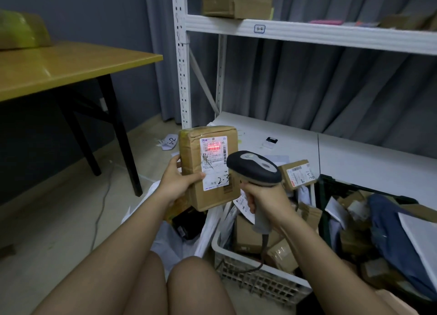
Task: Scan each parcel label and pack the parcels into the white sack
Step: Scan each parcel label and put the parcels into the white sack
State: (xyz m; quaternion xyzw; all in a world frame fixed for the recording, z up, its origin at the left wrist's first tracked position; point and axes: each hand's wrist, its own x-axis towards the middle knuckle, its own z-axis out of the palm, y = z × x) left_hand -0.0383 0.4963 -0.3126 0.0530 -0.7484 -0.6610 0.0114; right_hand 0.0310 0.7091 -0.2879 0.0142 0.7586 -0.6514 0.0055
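Red scan light glowing on the label (214,163) of the brown parcel (209,168), held upright above the white sack (170,241) in the left hand (178,180), thumb across its front, while the right hand (264,197) grips the scanner (254,167) beside it, over the white crate (257,277) of parcels.
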